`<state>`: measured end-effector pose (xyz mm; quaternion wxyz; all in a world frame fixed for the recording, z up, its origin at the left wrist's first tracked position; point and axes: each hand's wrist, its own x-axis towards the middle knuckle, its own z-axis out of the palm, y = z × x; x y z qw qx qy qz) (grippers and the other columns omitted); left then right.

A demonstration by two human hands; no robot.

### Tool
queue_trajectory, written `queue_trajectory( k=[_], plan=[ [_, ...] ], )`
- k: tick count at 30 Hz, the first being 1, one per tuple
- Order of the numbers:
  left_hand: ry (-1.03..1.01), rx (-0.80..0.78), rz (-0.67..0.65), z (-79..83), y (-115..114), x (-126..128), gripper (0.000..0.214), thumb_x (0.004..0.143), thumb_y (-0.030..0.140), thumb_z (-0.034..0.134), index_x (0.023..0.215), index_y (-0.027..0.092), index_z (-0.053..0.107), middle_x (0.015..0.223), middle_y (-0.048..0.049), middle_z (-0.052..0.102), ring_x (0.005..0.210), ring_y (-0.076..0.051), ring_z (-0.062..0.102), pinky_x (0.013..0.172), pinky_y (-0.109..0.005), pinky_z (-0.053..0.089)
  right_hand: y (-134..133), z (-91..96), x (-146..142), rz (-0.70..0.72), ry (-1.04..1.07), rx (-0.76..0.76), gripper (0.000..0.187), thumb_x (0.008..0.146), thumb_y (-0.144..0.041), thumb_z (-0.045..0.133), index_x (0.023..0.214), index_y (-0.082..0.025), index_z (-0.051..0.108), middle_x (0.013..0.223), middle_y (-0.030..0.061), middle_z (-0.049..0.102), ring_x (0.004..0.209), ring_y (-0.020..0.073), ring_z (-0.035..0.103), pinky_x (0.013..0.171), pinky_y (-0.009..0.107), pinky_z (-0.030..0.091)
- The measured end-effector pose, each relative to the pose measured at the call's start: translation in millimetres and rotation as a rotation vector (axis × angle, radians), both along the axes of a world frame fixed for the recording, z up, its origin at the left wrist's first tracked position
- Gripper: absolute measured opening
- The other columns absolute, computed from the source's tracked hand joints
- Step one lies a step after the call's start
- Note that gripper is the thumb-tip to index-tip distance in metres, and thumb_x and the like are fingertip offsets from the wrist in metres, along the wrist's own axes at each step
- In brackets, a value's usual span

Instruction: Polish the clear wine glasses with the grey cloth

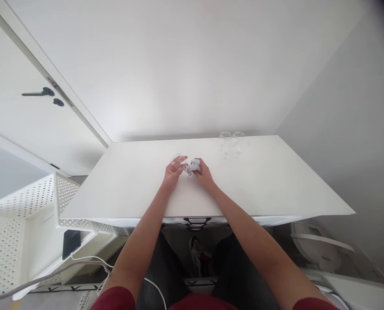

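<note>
White tabletop (275, 185): standing glasses (238, 140) at half past one from centre, presumably set aside for room. Left hand (172, 173), fingers half-curled, steadies clear glass (175, 159) at ten o'clock; right hand (204, 173), fingers closed, holds gray cloth (195, 165), probably bunched for grip.

"PREST" lettering (84, 300) on pale surface (58, 301)

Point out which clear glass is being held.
The glass in the left hand; the other glasses stand farther back, to the right, untouched.
</note>
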<state>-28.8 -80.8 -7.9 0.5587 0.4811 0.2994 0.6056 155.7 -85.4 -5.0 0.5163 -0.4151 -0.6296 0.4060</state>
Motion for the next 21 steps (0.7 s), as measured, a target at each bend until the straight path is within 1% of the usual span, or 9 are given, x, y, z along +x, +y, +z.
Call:
queue_trajectory(
  k=[3, 5, 7, 9, 10, 13, 17, 21],
  plan=[
    [-0.033, -0.022, 0.076, -2.0, 2, -2, 0.07, 0.073, 0.052, 0.09, 0.133, 0.025, 0.067, 0.149, -0.0167, 0.06, 0.115, -0.028, 0.068, 0.096, -0.044, 0.055, -4, -5.5, 1, -0.108, -0.241, 0.191, 0.023, 0.078, -0.02, 0.055, 0.1, -0.022, 0.062, 0.101, 0.0074, 0.064, 0.094, 0.0236, 0.059, 0.086, 0.036, 0.049],
    [-0.037, -0.029, 0.116, -2.5, 3, -3, 0.067, 0.075, 0.049, 0.089, 0.135, 0.028, 0.066, 0.148, -0.0142, 0.06, 0.114, -0.026, 0.067, 0.091, -0.04, 0.056, -10, -7.9, -3, -0.116, -0.431, 0.28, 0.022, 0.074, -0.015, 0.052, 0.094, -0.021, 0.061, 0.103, 0.0095, 0.061, 0.096, 0.0237, 0.057, 0.085, 0.035, 0.049],
    [-0.01, -0.027, 0.135, -1.9, 4, -3, 0.066, 0.075, 0.045, 0.089, 0.134, 0.029, 0.067, 0.146, -0.0127, 0.062, 0.114, -0.024, 0.066, 0.089, -0.037, 0.056, -16, -8.8, -10, -0.016, -0.639, 0.35, 0.028, 0.074, -0.013, 0.052, 0.098, -0.021, 0.064, 0.109, 0.0105, 0.06, 0.094, 0.0228, 0.056, 0.083, 0.034, 0.049],
    [0.027, -0.032, 0.135, -0.3, 3, -2, 0.064, 0.074, 0.043, 0.09, 0.133, 0.028, 0.068, 0.145, -0.0126, 0.062, 0.115, -0.025, 0.065, 0.087, -0.036, 0.057, -21, -8.8, -19, 0.089, -0.817, 0.417, 0.037, 0.076, -0.013, 0.054, 0.109, -0.021, 0.066, 0.118, 0.0119, 0.06, 0.095, 0.0236, 0.056, 0.083, 0.035, 0.048],
    [0.043, -0.035, 0.129, 0.7, 2, -2, 0.064, 0.073, 0.042, 0.091, 0.132, 0.028, 0.068, 0.145, -0.013, 0.062, 0.115, -0.026, 0.065, 0.087, -0.036, 0.057, -22, -8.9, -23, 0.106, -0.881, 0.437, 0.041, 0.078, -0.013, 0.055, 0.115, -0.022, 0.066, 0.122, 0.013, 0.06, 0.097, 0.0248, 0.056, 0.084, 0.036, 0.047],
    [0.084, -0.044, 0.119, 4.0, -2, 1, 0.062, 0.071, 0.04, 0.092, 0.127, 0.026, 0.071, 0.146, -0.0134, 0.061, 0.116, -0.028, 0.064, 0.088, -0.039, 0.057, -24, -10.5, -31, 0.063, -0.959, 0.414, 0.046, 0.082, -0.014, 0.057, 0.126, -0.022, 0.065, 0.127, 0.0159, 0.059, 0.106, 0.0294, 0.056, 0.087, 0.04, 0.047],
    [0.164, -0.053, 0.11, 7.2, -5, 4, 0.057, 0.071, 0.038, 0.092, 0.123, 0.026, 0.073, 0.143, -0.0126, 0.063, 0.116, -0.028, 0.064, 0.096, -0.042, 0.054, -22, -14.1, -31, 0.046, -0.976, 0.373, 0.046, 0.084, -0.017, 0.062, 0.129, -0.02, 0.065, 0.125, 0.0175, 0.062, 0.112, 0.0324, 0.055, 0.09, 0.043, 0.048],
    [0.184, -0.055, 0.092, 8.2, -5, 6, 0.056, 0.073, 0.037, 0.09, 0.125, 0.025, 0.072, 0.143, -0.0131, 0.063, 0.117, -0.027, 0.064, 0.099, -0.042, 0.053, -22, -15.2, -31, 0.032, -1.015, 0.37, 0.05, 0.084, -0.017, 0.062, 0.134, -0.015, 0.063, 0.124, 0.0196, 0.062, 0.113, 0.0334, 0.054, 0.09, 0.044, 0.048]
  ],
)
